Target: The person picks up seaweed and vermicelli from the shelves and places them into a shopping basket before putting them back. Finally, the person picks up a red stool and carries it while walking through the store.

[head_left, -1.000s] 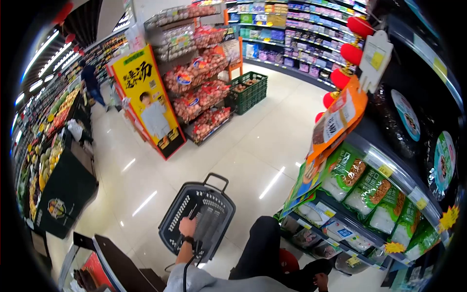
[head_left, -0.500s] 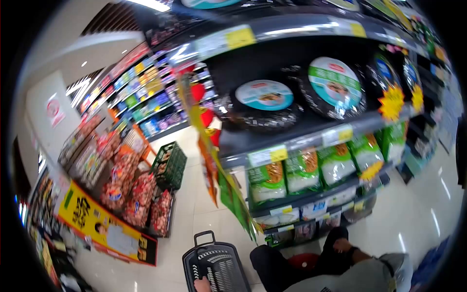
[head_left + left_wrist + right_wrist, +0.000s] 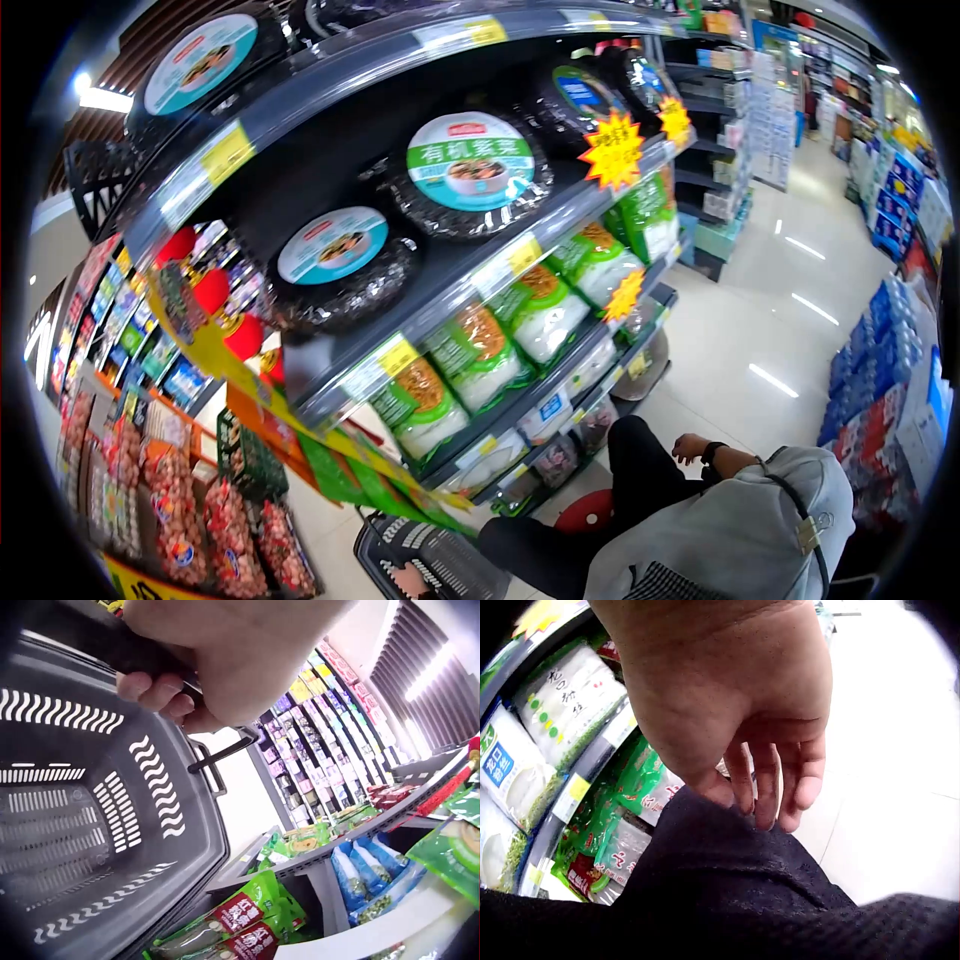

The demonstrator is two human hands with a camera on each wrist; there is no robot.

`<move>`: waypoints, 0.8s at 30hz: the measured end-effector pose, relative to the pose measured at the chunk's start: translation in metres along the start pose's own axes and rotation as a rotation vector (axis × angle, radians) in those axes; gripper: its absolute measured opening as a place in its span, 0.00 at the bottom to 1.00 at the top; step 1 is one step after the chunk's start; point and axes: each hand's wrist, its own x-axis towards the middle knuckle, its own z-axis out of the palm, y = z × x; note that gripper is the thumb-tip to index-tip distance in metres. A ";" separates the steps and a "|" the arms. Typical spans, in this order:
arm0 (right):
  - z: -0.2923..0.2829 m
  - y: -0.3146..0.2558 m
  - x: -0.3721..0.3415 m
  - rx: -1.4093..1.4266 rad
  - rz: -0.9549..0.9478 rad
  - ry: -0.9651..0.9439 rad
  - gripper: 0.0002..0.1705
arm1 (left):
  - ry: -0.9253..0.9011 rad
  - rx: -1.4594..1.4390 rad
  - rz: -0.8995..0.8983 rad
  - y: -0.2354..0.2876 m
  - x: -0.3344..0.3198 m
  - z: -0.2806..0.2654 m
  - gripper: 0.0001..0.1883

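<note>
My left hand (image 3: 217, 660) grips the dark handle (image 3: 97, 641) of a grey plastic shopping basket (image 3: 196, 832). The basket's slotted walls and floor fill the left of the left wrist view. At the bottom of the head view, that hand shows over the basket (image 3: 445, 555), beside my dark-trousered leg (image 3: 640, 470). My right hand (image 3: 731, 705) hangs with loosely bent fingers over the dark trouser leg (image 3: 705, 855) in the right wrist view, holding nothing. The head view has it above the thigh, near the lower shelves.
Close ahead stands a shelf rack (image 3: 520, 255) with round black packages (image 3: 470, 165) above green-and-white bags (image 3: 480, 360). Red-netted goods (image 3: 170, 510) and a green crate (image 3: 250, 455) are at lower left. A tiled aisle (image 3: 760, 300) runs along the right, bordered by stacked blue packs (image 3: 870, 340).
The head view has swung right, from the floor and netted goods to the shelf rack, now closer. The left hand keeps its grip on the basket, which sits lower in view.
</note>
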 end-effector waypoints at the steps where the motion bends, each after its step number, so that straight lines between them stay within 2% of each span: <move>1: 0.000 0.008 -0.005 0.027 0.037 0.006 0.16 | 0.070 0.118 0.011 -0.008 0.012 0.024 0.20; 2: 0.000 0.016 -0.007 0.053 0.071 0.010 0.16 | 0.146 0.236 0.021 -0.026 0.031 0.054 0.21; 4: -0.001 0.024 -0.014 0.068 0.101 0.014 0.17 | 0.042 0.221 -0.019 -0.045 0.058 0.076 0.25; 7: -0.003 0.034 -0.014 0.007 0.150 -0.030 0.17 | 0.020 0.187 0.021 -0.057 0.050 0.068 0.26; 13: 0.001 0.021 -0.010 0.095 0.037 0.033 0.19 | 0.005 0.085 0.126 -0.092 0.029 0.032 0.27; 16: 0.003 0.000 -0.026 0.132 0.018 0.005 0.16 | -0.078 0.141 0.063 -0.094 0.005 0.016 0.28; 18: 0.005 0.001 -0.026 0.115 0.015 -0.032 0.16 | -0.007 0.067 0.154 -0.115 -0.011 0.021 0.27; 19: 0.004 0.004 -0.025 0.116 0.015 -0.041 0.16 | 0.000 0.229 0.042 -0.100 -0.029 0.006 0.26; 20: 0.005 0.008 -0.020 0.105 0.019 -0.056 0.16 | -0.062 0.215 0.050 -0.079 -0.056 -0.026 0.27; 22: 0.004 0.019 -0.009 0.094 0.041 -0.040 0.16 | -0.019 0.227 0.046 -0.088 -0.068 -0.027 0.26; 24: 0.003 0.018 -0.007 0.113 0.072 -0.048 0.16 | -0.012 0.179 0.081 -0.063 -0.093 -0.058 0.25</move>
